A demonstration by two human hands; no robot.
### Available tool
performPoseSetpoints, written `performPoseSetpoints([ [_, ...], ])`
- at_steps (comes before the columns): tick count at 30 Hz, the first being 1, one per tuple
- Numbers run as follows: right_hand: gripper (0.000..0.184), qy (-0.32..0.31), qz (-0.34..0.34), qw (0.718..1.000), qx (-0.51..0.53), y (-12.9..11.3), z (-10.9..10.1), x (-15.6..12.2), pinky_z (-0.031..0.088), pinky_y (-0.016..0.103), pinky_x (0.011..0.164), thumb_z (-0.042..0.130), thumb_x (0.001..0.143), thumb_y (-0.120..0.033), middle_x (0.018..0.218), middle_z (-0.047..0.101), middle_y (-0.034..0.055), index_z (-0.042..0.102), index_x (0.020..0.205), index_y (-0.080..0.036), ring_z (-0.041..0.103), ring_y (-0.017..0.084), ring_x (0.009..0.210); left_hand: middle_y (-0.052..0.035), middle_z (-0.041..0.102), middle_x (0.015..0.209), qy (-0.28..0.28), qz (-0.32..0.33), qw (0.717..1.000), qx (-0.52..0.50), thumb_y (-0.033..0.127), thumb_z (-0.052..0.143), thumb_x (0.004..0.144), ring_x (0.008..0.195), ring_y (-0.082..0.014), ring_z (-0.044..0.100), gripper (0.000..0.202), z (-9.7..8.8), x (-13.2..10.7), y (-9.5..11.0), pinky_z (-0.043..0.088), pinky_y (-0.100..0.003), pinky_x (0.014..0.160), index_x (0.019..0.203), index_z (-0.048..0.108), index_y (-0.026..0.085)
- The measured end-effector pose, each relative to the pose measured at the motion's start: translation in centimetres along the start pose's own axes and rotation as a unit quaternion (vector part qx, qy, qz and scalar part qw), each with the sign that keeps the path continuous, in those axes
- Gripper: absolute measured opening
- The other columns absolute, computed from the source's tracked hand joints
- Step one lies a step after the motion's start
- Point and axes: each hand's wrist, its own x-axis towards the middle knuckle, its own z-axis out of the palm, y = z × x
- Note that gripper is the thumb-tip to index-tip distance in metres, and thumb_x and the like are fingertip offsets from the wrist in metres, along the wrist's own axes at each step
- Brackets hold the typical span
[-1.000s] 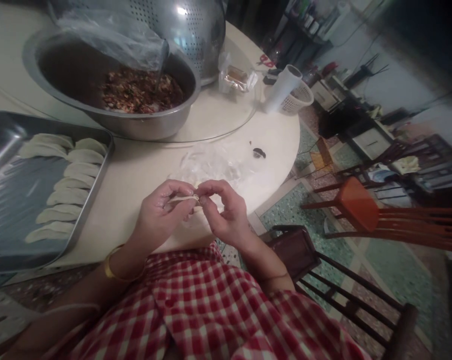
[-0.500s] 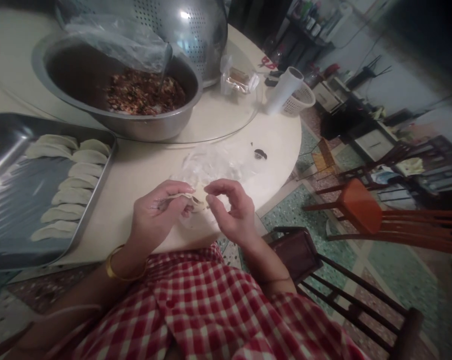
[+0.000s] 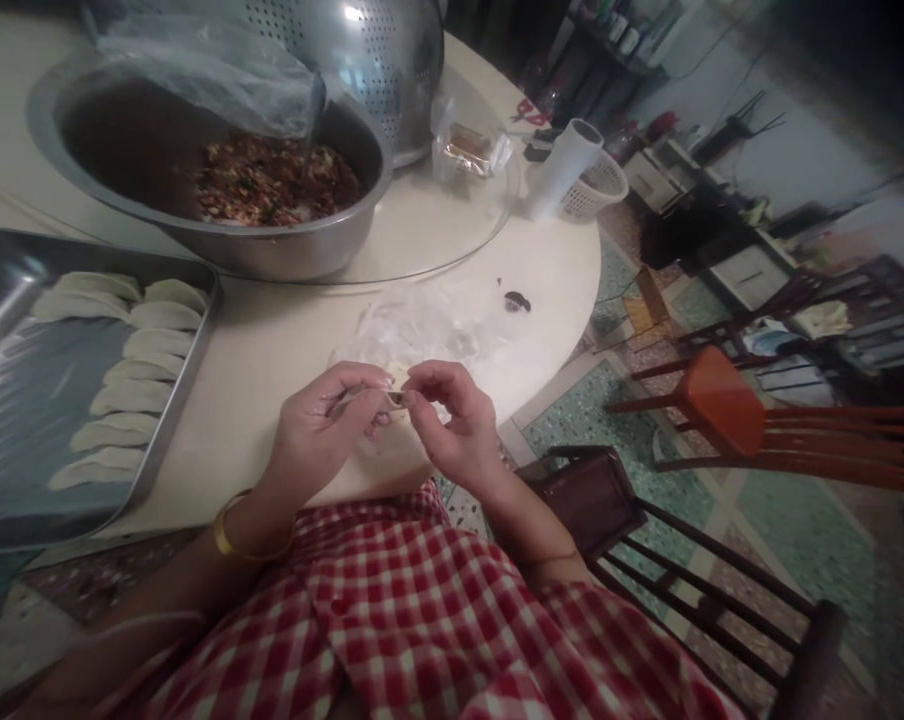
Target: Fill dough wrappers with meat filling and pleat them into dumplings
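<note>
A pale dumpling [image 3: 396,382] sits pinched between both my hands at the near edge of the round table [image 3: 287,330]. My left hand [image 3: 317,435] curls round its left side, fingers closed on the dough. The thumb and forefinger of my right hand [image 3: 456,425] pinch its right end. Left of my hands, a metal tray [image 3: 17,500] carries several folded dumplings [image 3: 133,370] in rows. Behind it stands a big steel bowl [image 3: 287,250] with dark minced filling [image 3: 272,180] and a utensil stuck in it.
A clear plastic sheet [image 3: 422,325] lies on the table just beyond my hands. Further back are a steel colander [image 3: 377,60], a small packet [image 3: 467,150], a white roll [image 3: 561,170] and a white basket [image 3: 602,190]. Wooden chairs [image 3: 722,420] stand to the right on the floor.
My right hand, which had drawn slightly away from the dumpling half a second ago, has come back and pinches its right end again. The left hand keeps its hold.
</note>
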Motion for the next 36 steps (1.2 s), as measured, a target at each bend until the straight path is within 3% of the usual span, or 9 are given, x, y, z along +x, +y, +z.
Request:
performPoseSetpoints([
  [4,0.014,-0.007,0.016,1.000,0.008,-0.2,-0.1,-0.1,0.060,0.023,0.070,0.059,0.088,-0.018,0.090,0.069,-0.0005,0.059,0.102,-0.023,0.067,0.008,0.075,-0.0009,0.070,0.091,0.008,0.009,1.000,0.005,0.030,0.063,0.087,0.058,-0.0079,0.061,0.011,0.1,0.0,0.0,0.055,-0.020,0.054,0.089,0.069,0.021],
  [8,0.016,-0.010,0.015,1.000,0.026,-0.3,-0.1,-0.1,0.060,0.022,0.071,0.058,0.087,-0.015,0.091,0.069,-0.0005,0.060,0.101,-0.024,0.067,0.008,0.077,-0.0012,0.071,0.094,0.012,0.002,1.000,0.000,0.031,0.064,0.087,0.059,-0.0082,0.062,0.014,0.2,-0.1,0.1,0.055,-0.020,0.055,0.097,0.068,0.022],
  [19,0.011,0.010,0.053,0.998,0.031,0.2,0.1,0.3,0.059,0.023,0.069,0.057,0.089,-0.020,0.084,0.067,-0.0019,0.059,0.100,-0.023,0.067,0.008,0.072,-0.0042,0.068,0.097,-0.067,0.007,0.998,0.005,0.025,0.069,0.078,0.085,-0.0163,0.065,0.017,-0.1,0.0,0.2,0.056,-0.022,0.065,0.093,0.066,0.019],
  [27,0.006,-0.004,0.024,1.000,-0.001,-0.8,0.1,0.6,0.058,0.029,0.074,0.057,0.090,-0.020,0.088,0.071,0.0009,0.061,0.094,-0.022,0.067,0.012,0.079,0.0000,0.068,0.080,-0.028,-0.049,0.998,0.000,0.031,0.072,0.076,0.055,-0.0107,0.061,0.017,0.2,0.3,1.0,0.054,-0.023,0.054,0.080,0.060,0.019],
  [32,0.014,-0.019,-0.038,0.999,-0.022,-0.9,-0.1,0.5,0.057,0.034,0.081,0.053,0.093,-0.020,0.096,0.072,0.0022,0.060,0.103,-0.026,0.068,0.015,0.089,0.0007,0.068,0.073,0.012,-0.054,0.998,-0.026,0.028,0.073,0.074,0.054,-0.0124,0.063,0.017,0.5,0.6,1.5,0.053,-0.023,0.049,0.081,0.060,0.021],
  [36,0.023,-0.018,-0.096,0.994,-0.047,-0.8,0.0,0.4,0.056,0.038,0.084,0.057,0.091,-0.019,0.099,0.072,0.0022,0.057,0.111,-0.029,0.068,0.017,0.092,0.0020,0.067,0.065,0.007,-0.054,0.998,-0.037,0.028,0.069,0.078,0.051,-0.0112,0.061,0.012,0.4,0.6,1.3,0.053,-0.022,0.049,0.083,0.061,0.020],
])
